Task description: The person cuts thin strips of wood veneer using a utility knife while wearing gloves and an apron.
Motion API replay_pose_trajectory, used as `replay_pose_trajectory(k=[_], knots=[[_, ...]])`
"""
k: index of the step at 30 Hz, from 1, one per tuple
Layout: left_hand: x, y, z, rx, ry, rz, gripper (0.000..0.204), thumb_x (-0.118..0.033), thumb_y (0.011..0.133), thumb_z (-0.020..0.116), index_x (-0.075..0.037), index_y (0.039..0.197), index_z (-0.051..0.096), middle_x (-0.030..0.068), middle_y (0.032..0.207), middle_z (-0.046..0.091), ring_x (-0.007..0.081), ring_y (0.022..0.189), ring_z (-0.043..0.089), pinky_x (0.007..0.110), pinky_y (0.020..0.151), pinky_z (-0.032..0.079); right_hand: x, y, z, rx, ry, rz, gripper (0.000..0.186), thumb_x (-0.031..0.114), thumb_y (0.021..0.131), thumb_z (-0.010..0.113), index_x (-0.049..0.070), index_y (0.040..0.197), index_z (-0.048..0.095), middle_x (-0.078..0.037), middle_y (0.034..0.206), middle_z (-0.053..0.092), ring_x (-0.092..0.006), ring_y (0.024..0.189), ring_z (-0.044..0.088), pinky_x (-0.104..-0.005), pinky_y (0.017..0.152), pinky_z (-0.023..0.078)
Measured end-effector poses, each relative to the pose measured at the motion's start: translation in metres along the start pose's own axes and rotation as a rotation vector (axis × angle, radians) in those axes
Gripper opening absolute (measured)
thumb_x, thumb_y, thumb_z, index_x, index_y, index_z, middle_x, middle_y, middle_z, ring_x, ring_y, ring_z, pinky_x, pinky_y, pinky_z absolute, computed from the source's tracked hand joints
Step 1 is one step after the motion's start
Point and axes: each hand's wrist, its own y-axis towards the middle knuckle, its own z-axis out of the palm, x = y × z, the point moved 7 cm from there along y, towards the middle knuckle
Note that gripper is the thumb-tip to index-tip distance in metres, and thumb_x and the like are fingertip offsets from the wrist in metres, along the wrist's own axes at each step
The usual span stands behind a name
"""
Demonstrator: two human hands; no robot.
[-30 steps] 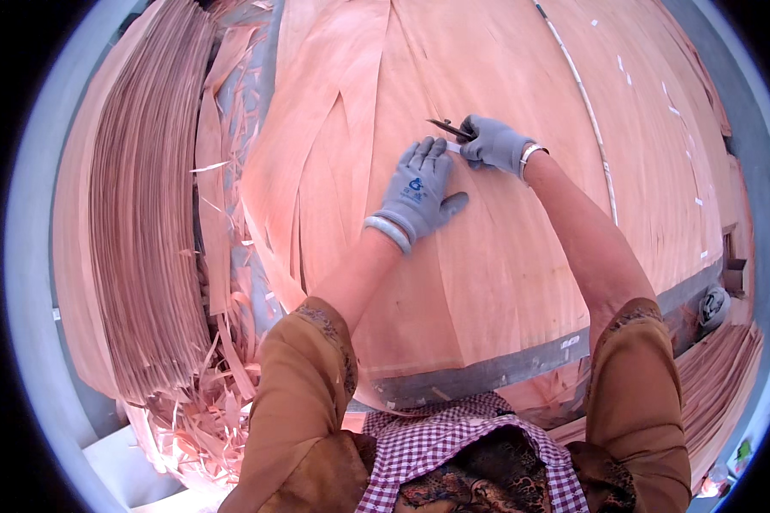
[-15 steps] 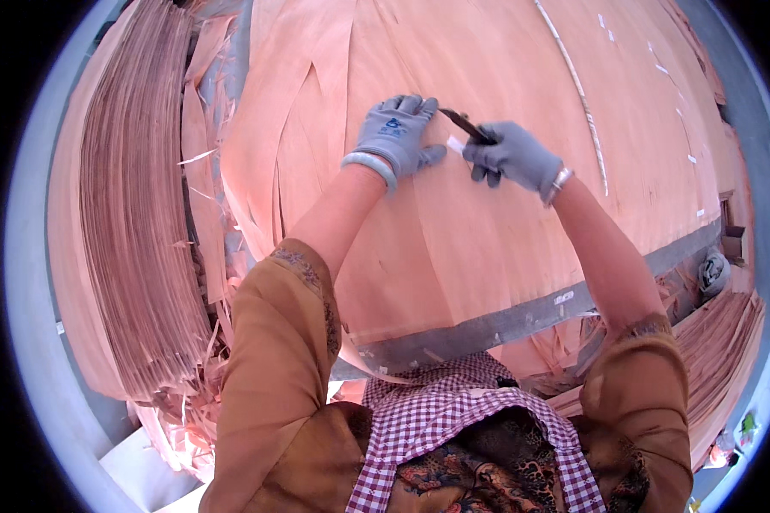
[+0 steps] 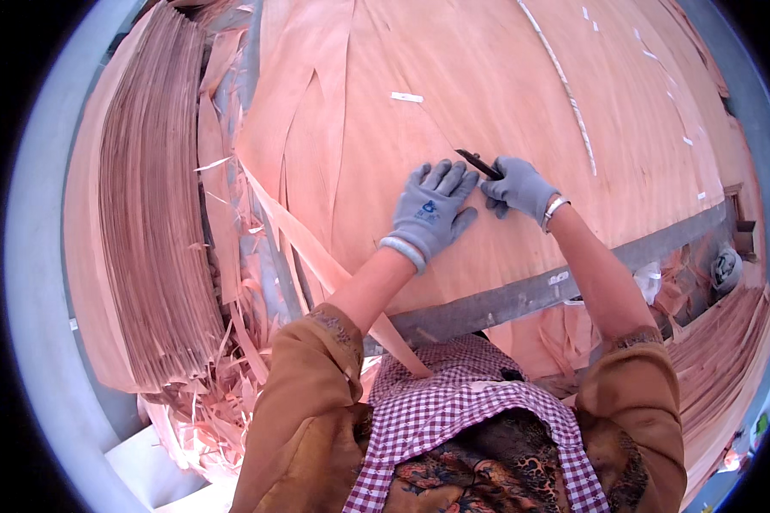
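Grey-gloved, rests the open left hand (image 3: pixel 429 208) on veneer (image 3: pixel 385 154) spread across the table (image 3: pixel 488 303), grips the dark knife (image 3: pixel 477 163) in the right hand (image 3: pixel 519 188) alongside, and could suffer a cut from any slip.

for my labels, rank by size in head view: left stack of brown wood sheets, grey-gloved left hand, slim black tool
Largest to smallest:
left stack of brown wood sheets
grey-gloved left hand
slim black tool
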Motion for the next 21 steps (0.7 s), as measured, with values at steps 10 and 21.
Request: replay_pose_trajectory(k=[10, 21], knots=[[0.023, -0.014, -0.014, -0.082, -0.211, -0.086, 0.042, -0.022, 0.082, 0.061, -0.008, 0.122, 0.058, 0.0129, 0.129, 0.054, 0.0311, 0.122, 0.047, 0.044, 0.105, 0.033, 0.014, -0.021, 0.023, 0.099, 0.272, -0.244, 0.016, 0.012, 0.089, 0.056, 0.0, 0.099, 0.059, -0.007, 0.075, 0.063, -0.0127, 0.058, 0.06, -0.0247, 0.05, 0.049], [0.018, -0.079, -0.047, -0.155, -0.075, -0.262, 0.059, -0.026, 0.082, 0.063, -0.002, 0.134, 0.045, 0.0194, 0.133, 0.048, 0.0348, 0.124, 0.045, 0.047, 0.107, 0.031, 0.04, 0.01, 0.093, 0.09, -0.023, -0.12, 0.015, 0.008, 0.086, 0.057, -0.003, 0.096, 0.053, -0.012, 0.074, 0.064, -0.0153, 0.059, 0.063, -0.0263, 0.049, 0.049]])
